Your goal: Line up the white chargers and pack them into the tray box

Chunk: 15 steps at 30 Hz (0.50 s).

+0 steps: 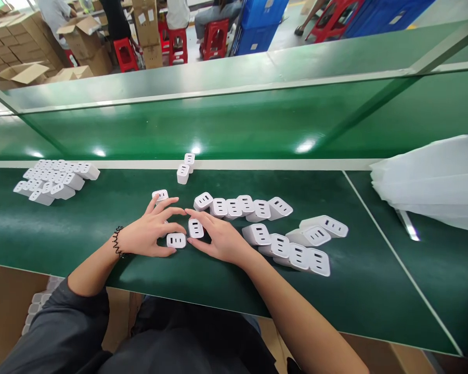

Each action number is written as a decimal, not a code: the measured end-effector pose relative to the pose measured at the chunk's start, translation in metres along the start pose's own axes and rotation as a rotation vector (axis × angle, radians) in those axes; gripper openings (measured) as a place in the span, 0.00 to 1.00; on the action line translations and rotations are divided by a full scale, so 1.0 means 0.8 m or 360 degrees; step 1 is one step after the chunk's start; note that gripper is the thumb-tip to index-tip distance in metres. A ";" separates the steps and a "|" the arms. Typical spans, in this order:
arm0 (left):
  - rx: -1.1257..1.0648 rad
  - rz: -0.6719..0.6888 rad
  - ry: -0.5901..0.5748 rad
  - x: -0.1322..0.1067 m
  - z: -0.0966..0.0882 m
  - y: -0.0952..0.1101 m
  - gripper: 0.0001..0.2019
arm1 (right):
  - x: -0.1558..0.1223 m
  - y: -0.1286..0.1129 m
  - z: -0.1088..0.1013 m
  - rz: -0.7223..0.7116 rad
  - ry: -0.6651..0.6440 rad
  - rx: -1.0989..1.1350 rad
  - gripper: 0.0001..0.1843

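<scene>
White wall chargers with dark port slots stand on the green work surface [140,270]. My left hand [150,234] has its thumb and index finger around one charger [176,240], its other fingers spread. Part of another charger shows behind these fingers, and a charger [160,195] stands at their far side. My right hand [220,239] grips a charger [195,228] between thumb and fingers, just right of the left hand's one. The fingertips of both hands nearly meet above them. Beyond my right hand runs a row of several chargers [233,208].
More chargers [298,256] stand or lean at the right. A tight cluster [56,179] is at the far left; two chargers [183,173] stand by the white strip. A translucent plastic bag [432,182] lies at right. Green panels rise behind; people sit beyond them near cardboard boxes [83,41].
</scene>
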<state>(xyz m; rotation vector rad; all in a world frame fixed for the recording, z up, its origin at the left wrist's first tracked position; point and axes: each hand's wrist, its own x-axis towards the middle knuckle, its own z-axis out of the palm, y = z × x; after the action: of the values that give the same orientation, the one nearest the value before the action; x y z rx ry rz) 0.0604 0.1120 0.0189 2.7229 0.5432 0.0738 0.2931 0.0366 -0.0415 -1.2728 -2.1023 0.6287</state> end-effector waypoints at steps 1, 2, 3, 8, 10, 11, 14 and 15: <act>-0.0040 0.0048 -0.0029 -0.002 -0.003 -0.001 0.18 | 0.000 0.001 -0.001 -0.0016 -0.0005 0.0008 0.35; -0.0077 0.0076 -0.0033 -0.004 -0.007 -0.002 0.21 | 0.000 0.001 -0.002 -0.0025 -0.0019 0.0017 0.36; -0.0109 0.0083 -0.0011 -0.006 -0.011 -0.003 0.22 | 0.000 0.001 -0.003 -0.0031 -0.0037 0.0026 0.37; -0.0099 -0.0042 0.0131 -0.019 -0.035 -0.009 0.18 | -0.001 -0.005 -0.004 -0.0043 -0.0184 0.0031 0.39; -0.0055 -0.0113 0.0063 -0.024 -0.038 -0.010 0.23 | -0.001 -0.011 0.000 -0.0046 -0.0237 0.0003 0.40; -0.0046 -0.0146 0.0011 -0.026 -0.037 -0.011 0.26 | -0.001 -0.013 0.004 -0.0049 -0.0239 -0.0017 0.40; -0.0105 -0.0193 -0.0154 -0.027 -0.027 -0.011 0.28 | -0.001 -0.020 0.015 -0.0079 -0.0190 -0.0075 0.31; -0.0138 -0.0191 -0.0194 -0.026 -0.023 -0.011 0.27 | -0.001 -0.020 0.019 -0.0086 -0.0170 -0.0088 0.27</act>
<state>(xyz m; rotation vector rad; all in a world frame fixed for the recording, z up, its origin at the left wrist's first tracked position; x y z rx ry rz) 0.0358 0.1180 0.0335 2.5846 0.6507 -0.0968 0.2729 0.0275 -0.0416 -1.2325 -2.2476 0.6314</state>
